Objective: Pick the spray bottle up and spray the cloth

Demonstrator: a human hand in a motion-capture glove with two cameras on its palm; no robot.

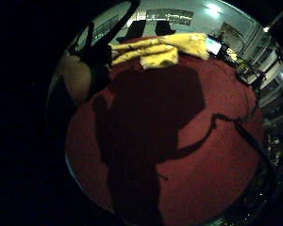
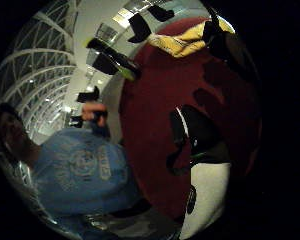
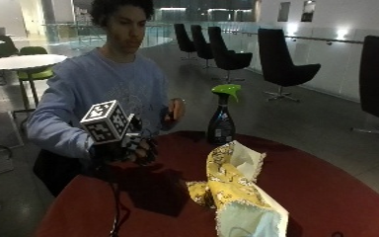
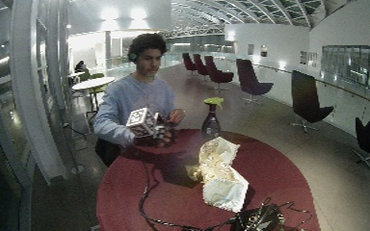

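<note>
outside views face person across table (image 3: 321,197); palm views overlook it.

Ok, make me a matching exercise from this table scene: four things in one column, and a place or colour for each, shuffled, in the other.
Things:
1. bottle
2. cloth
3. right hand
4. table

Descriptions:
A. dark red top
B. yellow, crumpled in the table's middle
C. gloved, above the table edge nearest the person
D. upright, green trigger, beyond the cloth

Pairs: 1-D, 2-B, 3-C, 4-A
</note>
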